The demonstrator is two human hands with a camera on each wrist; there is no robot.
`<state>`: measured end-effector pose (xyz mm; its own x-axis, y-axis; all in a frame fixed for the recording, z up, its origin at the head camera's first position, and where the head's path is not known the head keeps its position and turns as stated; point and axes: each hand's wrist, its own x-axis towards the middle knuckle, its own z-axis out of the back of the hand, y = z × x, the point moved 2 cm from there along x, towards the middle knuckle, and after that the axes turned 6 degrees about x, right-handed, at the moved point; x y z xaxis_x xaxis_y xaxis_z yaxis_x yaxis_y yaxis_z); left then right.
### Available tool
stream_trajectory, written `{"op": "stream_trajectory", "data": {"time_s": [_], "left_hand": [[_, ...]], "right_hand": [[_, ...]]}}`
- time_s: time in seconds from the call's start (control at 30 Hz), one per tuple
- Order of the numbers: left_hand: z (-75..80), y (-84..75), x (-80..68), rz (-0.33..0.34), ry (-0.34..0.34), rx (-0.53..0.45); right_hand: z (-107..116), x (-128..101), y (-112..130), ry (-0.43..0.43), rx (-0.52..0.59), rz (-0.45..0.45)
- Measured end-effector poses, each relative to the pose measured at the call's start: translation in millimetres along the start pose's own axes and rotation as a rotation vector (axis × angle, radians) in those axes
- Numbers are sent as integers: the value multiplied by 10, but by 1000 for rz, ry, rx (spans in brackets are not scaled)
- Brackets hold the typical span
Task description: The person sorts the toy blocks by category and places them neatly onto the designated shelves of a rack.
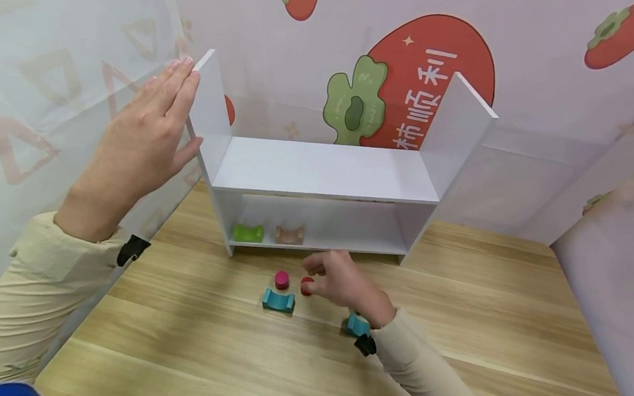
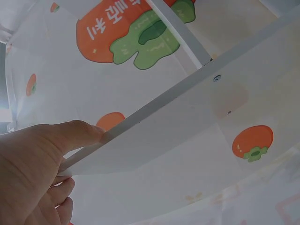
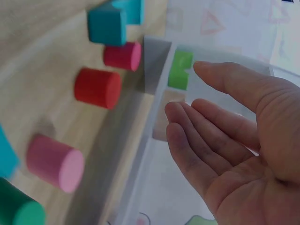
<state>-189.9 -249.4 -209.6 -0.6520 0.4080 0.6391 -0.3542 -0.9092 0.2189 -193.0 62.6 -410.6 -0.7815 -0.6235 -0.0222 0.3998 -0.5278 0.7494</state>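
Left hand (image 1: 141, 138) rests flat on the white shelf (image 1: 325, 173) side panel, fingers straight. Right hand (image 1: 343, 282) hovers by the red cylinder (image 1: 306, 286), fingers relaxed, holding nothing.

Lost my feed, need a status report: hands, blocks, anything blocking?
Left hand flat against the shelf side panel. Right hand open, empty, beside the red cylinder. Nothing between them.

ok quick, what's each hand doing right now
left hand: open, flat against the white shelf side panel
right hand: open, holding nothing, beside the red cylinder
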Motion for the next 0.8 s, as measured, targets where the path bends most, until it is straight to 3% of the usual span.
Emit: {"op": "stream_trajectory", "data": {"time_s": [0.27, 0.8], "left_hand": [[4, -30, -25, 5, 1, -8], [-4, -22, -30, 6, 0, -32]], "right_hand": [[-257, -147, -143, 26, 0, 69], [-674, -179, -279, -50, 17, -12]]}}
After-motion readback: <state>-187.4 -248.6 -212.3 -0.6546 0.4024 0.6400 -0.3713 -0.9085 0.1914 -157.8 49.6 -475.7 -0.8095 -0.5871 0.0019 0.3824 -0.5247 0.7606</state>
